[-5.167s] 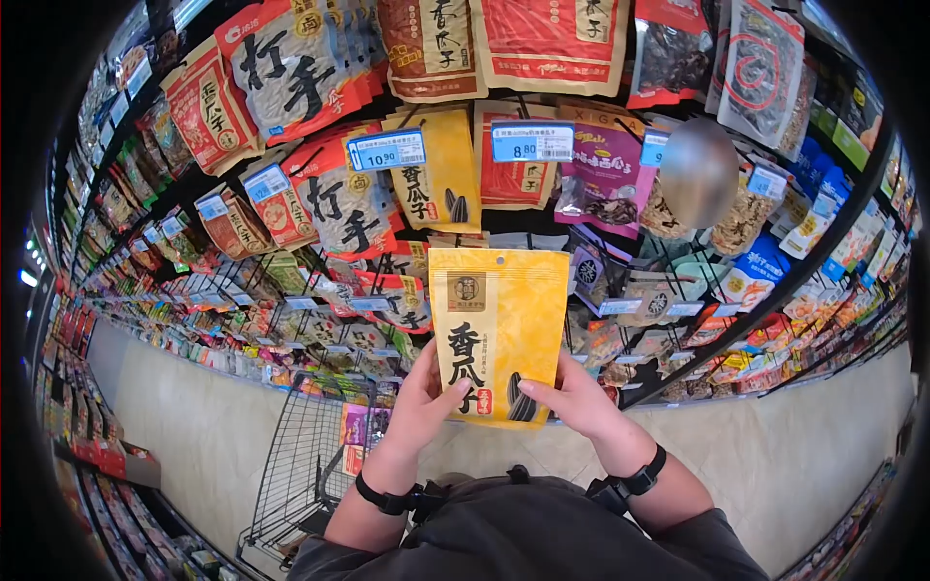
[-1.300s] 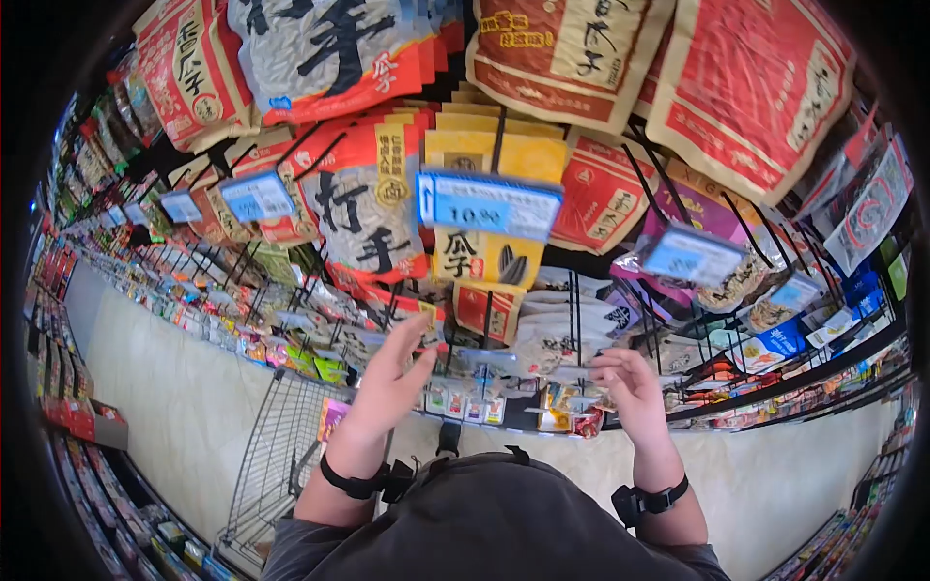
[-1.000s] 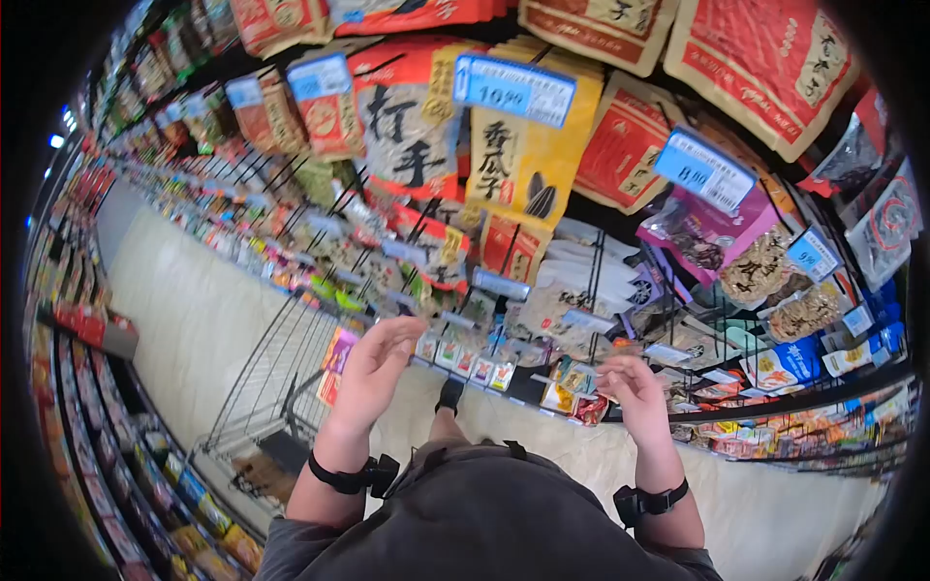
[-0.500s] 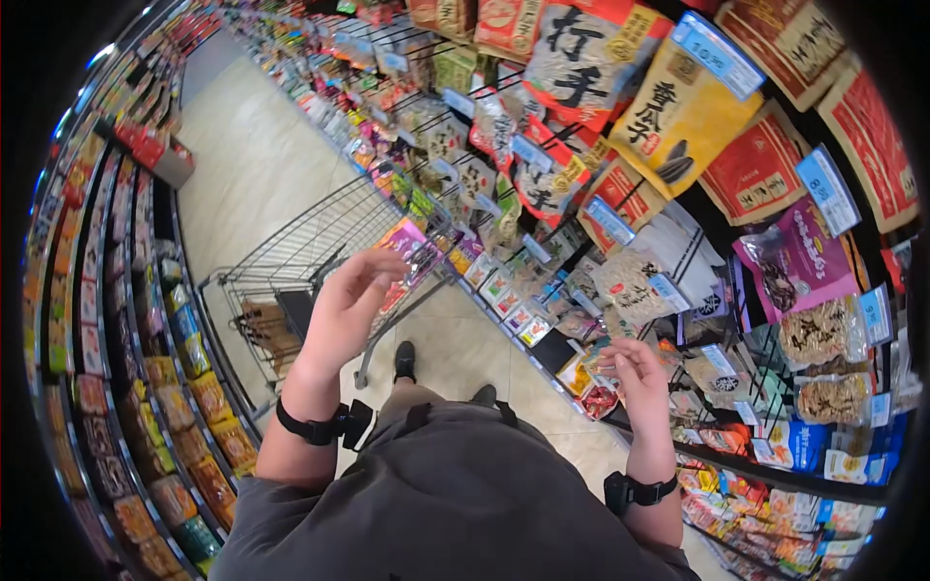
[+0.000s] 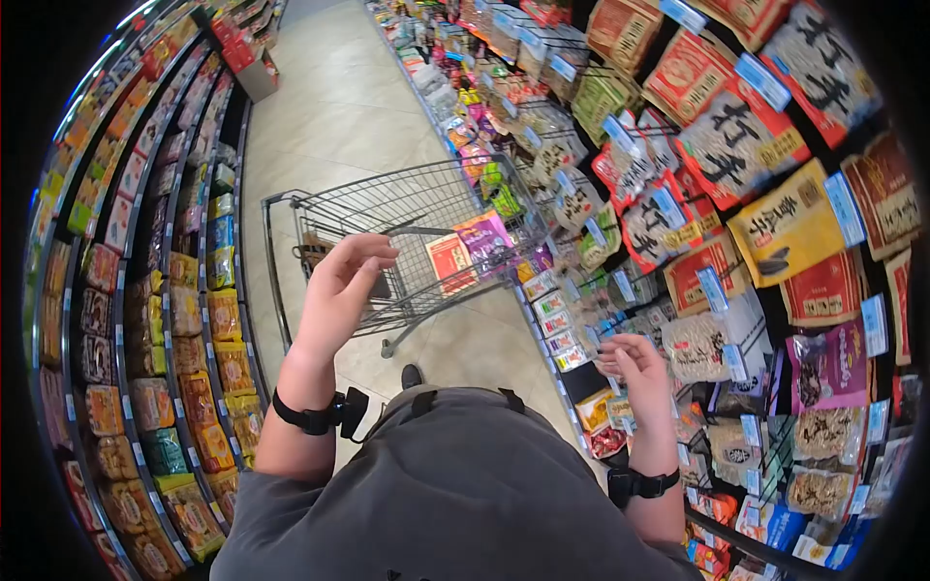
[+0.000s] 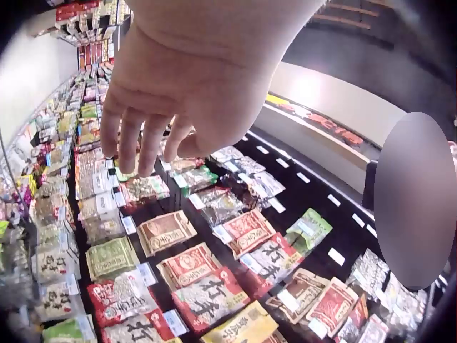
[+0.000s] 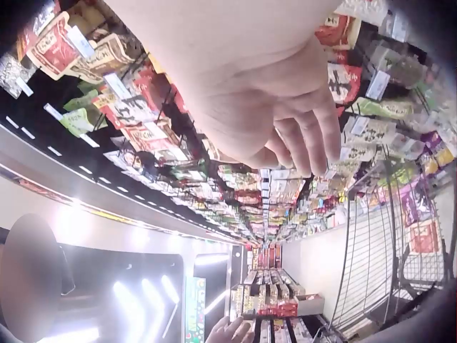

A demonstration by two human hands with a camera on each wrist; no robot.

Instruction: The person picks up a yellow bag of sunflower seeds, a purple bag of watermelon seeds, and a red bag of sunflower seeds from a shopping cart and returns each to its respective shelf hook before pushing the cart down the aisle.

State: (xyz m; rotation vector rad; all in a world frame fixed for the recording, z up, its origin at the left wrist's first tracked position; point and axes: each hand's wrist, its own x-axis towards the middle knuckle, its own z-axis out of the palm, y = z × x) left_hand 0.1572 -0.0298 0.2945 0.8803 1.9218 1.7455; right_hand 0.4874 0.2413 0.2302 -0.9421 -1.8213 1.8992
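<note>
My left hand is raised in front of the body with loosely bent fingers and holds nothing. It overlaps the near side of a wire shopping cart in the head view. Inside the cart lie a purple bag and a red and cream packet. On the other side my right hand hangs relaxed beside the snack rack, with nothing in its fingers. Yellow melon seed bags hang farther up that rack. Both wrist views show bare palms, the left hand and the right hand.
A rack of hanging snack bags with price tags runs along the right. Shelves of packaged food line the left. Pale floor stretches between them, with a red box display at the far left.
Both hands held a yellow melon seed bag at first; they let go of it and are now empty. The view has turned left, bringing the cart in front and shifting the rack right.
</note>
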